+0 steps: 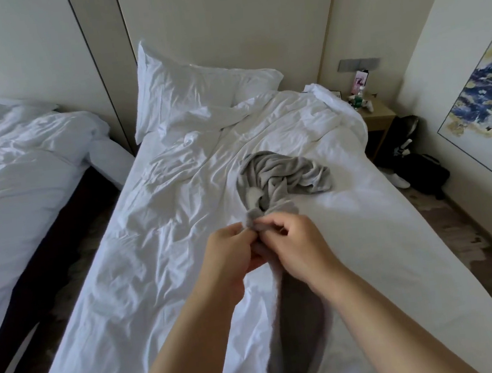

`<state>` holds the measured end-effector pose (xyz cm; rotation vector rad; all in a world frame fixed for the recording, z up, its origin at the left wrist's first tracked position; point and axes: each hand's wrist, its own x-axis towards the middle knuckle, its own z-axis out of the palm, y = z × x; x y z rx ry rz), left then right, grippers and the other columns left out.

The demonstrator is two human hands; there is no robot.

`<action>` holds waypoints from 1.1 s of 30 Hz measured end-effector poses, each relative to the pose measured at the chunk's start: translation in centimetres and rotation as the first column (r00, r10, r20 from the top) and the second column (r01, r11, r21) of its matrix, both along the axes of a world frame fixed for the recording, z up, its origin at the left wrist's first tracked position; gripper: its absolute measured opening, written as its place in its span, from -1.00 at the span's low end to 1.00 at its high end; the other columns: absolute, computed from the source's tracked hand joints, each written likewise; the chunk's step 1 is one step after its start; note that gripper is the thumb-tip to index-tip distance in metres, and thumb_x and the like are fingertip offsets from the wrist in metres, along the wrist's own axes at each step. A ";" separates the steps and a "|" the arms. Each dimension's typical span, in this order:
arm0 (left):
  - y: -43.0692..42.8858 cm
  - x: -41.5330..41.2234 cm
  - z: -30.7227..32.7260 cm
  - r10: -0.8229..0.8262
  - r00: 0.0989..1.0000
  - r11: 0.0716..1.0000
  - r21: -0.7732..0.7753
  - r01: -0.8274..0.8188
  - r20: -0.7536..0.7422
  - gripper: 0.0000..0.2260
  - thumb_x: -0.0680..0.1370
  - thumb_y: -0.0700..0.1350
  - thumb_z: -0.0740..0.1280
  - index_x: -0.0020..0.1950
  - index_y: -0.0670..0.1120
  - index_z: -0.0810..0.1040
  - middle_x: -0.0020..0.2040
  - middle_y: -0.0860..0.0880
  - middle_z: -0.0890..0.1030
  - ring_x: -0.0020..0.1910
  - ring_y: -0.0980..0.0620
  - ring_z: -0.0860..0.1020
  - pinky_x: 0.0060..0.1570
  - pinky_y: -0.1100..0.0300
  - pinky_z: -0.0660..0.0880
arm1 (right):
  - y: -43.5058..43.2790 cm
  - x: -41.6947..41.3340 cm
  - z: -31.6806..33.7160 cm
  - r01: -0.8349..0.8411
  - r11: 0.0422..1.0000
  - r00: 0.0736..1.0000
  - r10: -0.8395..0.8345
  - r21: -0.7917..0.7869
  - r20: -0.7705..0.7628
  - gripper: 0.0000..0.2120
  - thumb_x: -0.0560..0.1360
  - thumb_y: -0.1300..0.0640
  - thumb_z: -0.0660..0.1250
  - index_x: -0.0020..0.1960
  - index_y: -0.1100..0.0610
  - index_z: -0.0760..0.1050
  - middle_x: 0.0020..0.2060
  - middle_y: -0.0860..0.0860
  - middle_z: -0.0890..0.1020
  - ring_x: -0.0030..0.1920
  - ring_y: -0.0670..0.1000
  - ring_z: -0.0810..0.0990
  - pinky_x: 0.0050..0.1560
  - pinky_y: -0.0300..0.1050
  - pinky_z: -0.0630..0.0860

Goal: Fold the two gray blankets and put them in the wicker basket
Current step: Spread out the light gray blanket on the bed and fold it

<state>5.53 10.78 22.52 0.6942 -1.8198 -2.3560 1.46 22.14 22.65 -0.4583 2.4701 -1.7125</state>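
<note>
A gray blanket [299, 328] hangs down from my two hands over the white bed [156, 274]. My left hand [228, 256] and my right hand [295, 245] are close together and pinch its top edge between thumb and fingers. A second gray blanket [280, 176] lies crumpled on the bed just beyond my hands. Whether the two gray pieces touch at the pinched edge is unclear. No wicker basket is in view.
A white pillow [195, 90] leans at the head of the bed. A second bed [19, 170] stands to the left across a narrow gap. A nightstand [378, 114] with small items and a dark bag [415, 165] sit at the right.
</note>
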 end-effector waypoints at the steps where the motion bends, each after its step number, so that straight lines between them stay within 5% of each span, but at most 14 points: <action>1: -0.1 0.1 0.0 -0.007 1.000 1.000 -0.022 0.007 0.005 -0.78 0.50 -0.36 0.20 -0.17 -0.27 0.65 -0.34 -0.23 0.60 -0.34 -0.08 0.61 -0.22 0.14 0.62 | -0.2 0.3 -0.3 -0.085 0.995 0.995 0.082 0.051 0.051 -0.86 0.48 0.12 0.37 -0.01 0.00 0.68 -0.18 -0.12 0.71 -0.10 -0.17 0.66 0.00 -0.21 0.57; 8: -0.7 1.1 0.1 -0.004 0.999 0.992 0.122 0.000 0.033 -0.63 0.48 -0.27 0.15 -0.42 -0.16 0.65 -0.46 -0.18 0.55 -0.45 -0.05 0.57 -0.18 0.05 0.60 | -0.5 1.1 -0.7 -0.106 0.993 0.994 0.107 0.046 -0.033 -0.86 0.46 0.16 0.39 -0.04 0.02 0.69 -0.28 -0.18 0.66 -0.19 -0.29 0.60 -0.19 -0.48 0.42; 12: -0.9 1.5 -0.1 0.004 1.000 0.996 0.089 -0.005 0.009 -0.68 0.55 -0.03 0.33 -0.17 -0.27 0.67 -0.31 -0.23 0.60 -0.32 -0.08 0.61 -0.14 0.07 0.63 | -0.6 1.6 -0.7 -0.145 0.989 0.989 0.144 0.043 0.017 -0.85 0.47 0.15 0.40 0.00 0.01 0.68 -0.19 -0.16 0.66 -0.12 -0.28 0.60 -0.09 -0.46 0.47; 16: -1.0 1.8 -0.5 -0.014 1.000 0.998 0.062 0.014 0.004 -0.72 0.57 -0.08 0.32 -0.25 -0.13 0.72 -0.25 -0.17 0.69 -0.29 -0.01 0.65 -0.24 0.17 0.61 | -0.5 2.2 -0.8 -0.206 0.979 0.972 0.206 -0.007 0.111 -0.83 0.48 0.18 0.39 0.03 0.04 0.68 -0.07 -0.08 0.69 -0.03 -0.18 0.64 0.03 -0.34 0.53; 22: -1.0 1.5 -0.4 -0.024 0.999 1.000 0.004 0.025 -0.021 -0.73 0.60 -0.11 0.27 -0.16 -0.21 0.68 -0.22 -0.28 0.67 -0.21 -0.10 0.67 -0.24 0.19 0.60 | 0.1 2.6 -1.0 -0.246 0.969 0.968 0.247 -0.035 0.038 -0.63 0.44 0.32 0.35 0.11 -0.08 0.63 0.00 -0.06 0.59 0.01 -0.18 0.59 0.03 -0.37 0.51; 26: -1.0 1.0 0.5 0.093 0.993 0.987 0.140 -0.083 -0.067 -0.70 0.64 -0.12 0.18 -0.05 -0.29 0.60 -0.21 -0.24 0.69 -0.21 -0.11 0.69 -0.30 0.17 0.60 | 0.2 2.5 -3.8 -0.017 0.992 0.999 0.012 -0.124 -0.037 -0.53 0.33 0.36 0.35 0.13 -0.05 0.50 -0.07 -0.05 0.56 -0.10 -0.12 0.58 -0.11 -0.29 0.54; 28: -1.2 0.6 1.2 0.137 0.986 0.965 0.239 -0.110 -0.097 -0.72 0.64 -0.11 0.19 -0.07 -0.27 0.59 -0.25 -0.18 0.70 -0.27 -0.06 0.69 -0.35 0.19 0.59 | 0.7 1.6 -6.5 0.117 0.992 0.993 -0.115 -0.041 0.037 -0.65 0.35 0.33 0.35 -0.04 -0.09 0.50 -0.17 -0.09 0.58 -0.19 -0.13 0.57 -0.19 -0.31 0.48; 30: -2.1 0.3 1.6 0.212 0.969 0.949 0.262 -0.173 -0.128 -0.73 0.63 -0.11 0.21 -0.11 -0.25 0.58 -0.29 -0.14 0.69 -0.30 -0.02 0.68 -0.37 0.19 0.59 | 2.6 0.4 -10.5 0.142 0.963 0.977 -0.174 0.228 0.126 -0.80 0.41 0.28 0.34 -0.16 -0.02 0.54 -0.24 -0.05 0.61 -0.21 -0.04 0.58 -0.30 -0.33 0.33; 33: -5.2 0.1 1.5 0.390 0.907 0.898 0.283 -0.337 -0.157 -0.77 0.62 -0.11 0.24 -0.12 -0.22 0.58 -0.30 -0.09 0.70 -0.30 0.01 0.68 -0.35 0.17 0.59 | 8.2 -0.2 -16.1 0.169 0.816 0.910 -0.344 0.552 0.230 -0.88 0.46 0.21 0.32 -0.15 0.14 0.63 -0.19 0.13 0.68 -0.09 0.17 0.63 -0.28 -0.19 0.27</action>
